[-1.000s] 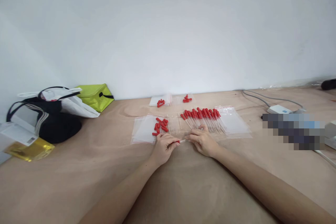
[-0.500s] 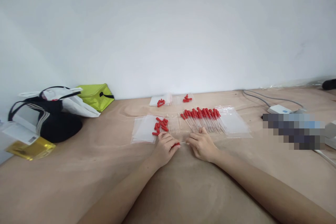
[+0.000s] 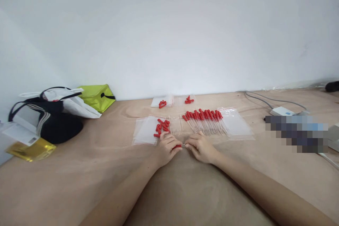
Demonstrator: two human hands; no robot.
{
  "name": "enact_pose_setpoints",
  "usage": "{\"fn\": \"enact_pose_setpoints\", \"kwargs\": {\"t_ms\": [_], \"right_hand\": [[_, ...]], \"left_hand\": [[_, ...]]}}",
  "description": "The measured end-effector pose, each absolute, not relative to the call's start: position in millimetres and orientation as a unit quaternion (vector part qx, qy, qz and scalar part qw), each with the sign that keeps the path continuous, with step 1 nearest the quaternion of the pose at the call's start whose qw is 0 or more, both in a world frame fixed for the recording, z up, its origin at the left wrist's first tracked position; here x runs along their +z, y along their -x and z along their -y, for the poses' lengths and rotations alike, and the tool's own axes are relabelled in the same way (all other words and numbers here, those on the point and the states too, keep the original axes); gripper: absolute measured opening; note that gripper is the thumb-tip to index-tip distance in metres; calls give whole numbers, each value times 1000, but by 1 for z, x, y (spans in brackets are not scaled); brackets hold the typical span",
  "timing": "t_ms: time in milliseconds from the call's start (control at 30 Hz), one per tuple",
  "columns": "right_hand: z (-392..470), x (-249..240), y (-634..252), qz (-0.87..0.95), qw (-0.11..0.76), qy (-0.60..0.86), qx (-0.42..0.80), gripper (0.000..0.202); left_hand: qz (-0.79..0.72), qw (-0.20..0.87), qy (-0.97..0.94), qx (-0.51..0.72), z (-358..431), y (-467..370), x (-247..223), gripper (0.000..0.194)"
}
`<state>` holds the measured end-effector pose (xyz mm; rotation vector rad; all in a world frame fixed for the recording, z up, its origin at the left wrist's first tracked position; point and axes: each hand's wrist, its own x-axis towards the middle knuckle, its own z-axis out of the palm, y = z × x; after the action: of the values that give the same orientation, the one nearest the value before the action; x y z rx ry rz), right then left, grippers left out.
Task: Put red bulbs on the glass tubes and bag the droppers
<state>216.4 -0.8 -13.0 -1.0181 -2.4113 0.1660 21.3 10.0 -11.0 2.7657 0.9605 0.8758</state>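
Note:
My left hand [image 3: 166, 148] is closed on a red rubber bulb [image 3: 178, 146], whose end shows past the fingertips. Facing it, my right hand [image 3: 200, 147] pinches a thin clear dropper tube [image 3: 183, 145]. The tube meets the bulb's open end, and only a short length shows between the hands. Loose red bulbs [image 3: 162, 127] lie on a plastic bag just beyond my left hand. Several bare tubes [image 3: 175, 126] lie side by side next to them. Beyond my right hand is a row of droppers [image 3: 205, 120] with red bulbs on their tubes.
Clear zip bags [image 3: 239, 125] lie under the right end of the row. Farther back are more red bulbs [image 3: 189, 100]. At left stand a lime-green bag [image 3: 96, 97], a black cap [image 3: 60, 127] and a gold packet [image 3: 31, 150]. A white adapter [image 3: 282, 111] with cables lies at right.
My right hand has moved left, toward my left hand. The gap between the hands is smaller, and less of the tube shows. My left hand is nearly still.

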Motion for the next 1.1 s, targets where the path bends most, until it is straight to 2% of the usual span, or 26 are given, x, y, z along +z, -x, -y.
{"fn": "enact_pose_setpoints", "kwargs": {"t_ms": [167,233,300,367,533,867,1000,1100], "right_hand": [[0,-3,-219,907,200,370,-19,20],[-2,-1,-222,903,193,383,-24,20],[-8,-1,-227,873,212,439,-19,20],[-18,-3,-233,807,253,533,-16,21],[-45,-7,-236,662,295,689,-25,23],[-64,-6,-214,630,243,737,-23,17],[-62,-5,-209,650,262,713,-16,22],[-62,-3,-196,665,242,706,4,24]], "left_hand": [[-299,20,-901,312,-15,-14,-11,15],[-323,3,-890,321,-15,-13,-12,23],[-363,-5,-872,328,-14,-12,-14,36],[-383,8,-866,320,-13,-12,-15,39],[-349,46,-896,271,-11,-15,-11,20],[-349,41,-895,275,-11,-15,-11,10],[-433,-24,-843,317,-12,-15,-8,7],[-538,-72,-767,342,-17,-11,-4,5]]}}
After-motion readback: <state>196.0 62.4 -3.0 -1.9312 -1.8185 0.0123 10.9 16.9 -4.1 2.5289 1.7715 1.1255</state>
